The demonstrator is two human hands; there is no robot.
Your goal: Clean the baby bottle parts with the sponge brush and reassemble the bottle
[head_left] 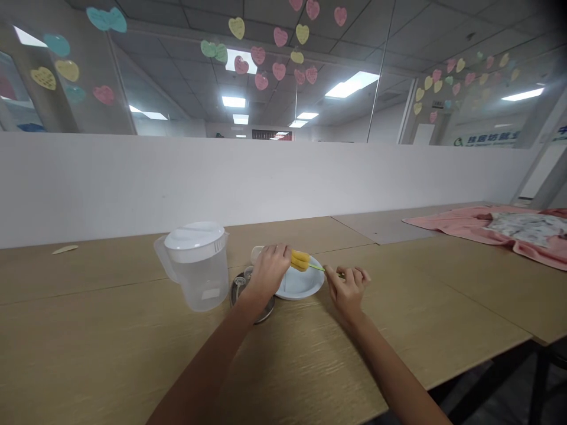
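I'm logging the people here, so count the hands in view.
2: left hand at the flower's yellow head, right hand on its green stem.

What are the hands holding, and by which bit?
A yellow flower-like thing: left hand at its yellow head, right hand on its green stem.

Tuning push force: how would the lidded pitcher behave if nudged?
The pitcher is probably light for its size: it looks translucent, with no clear liquid line. Pushed near the white lid, it might tip, being tall with a narrower base. Standing upright, it seems unlikely to roll.
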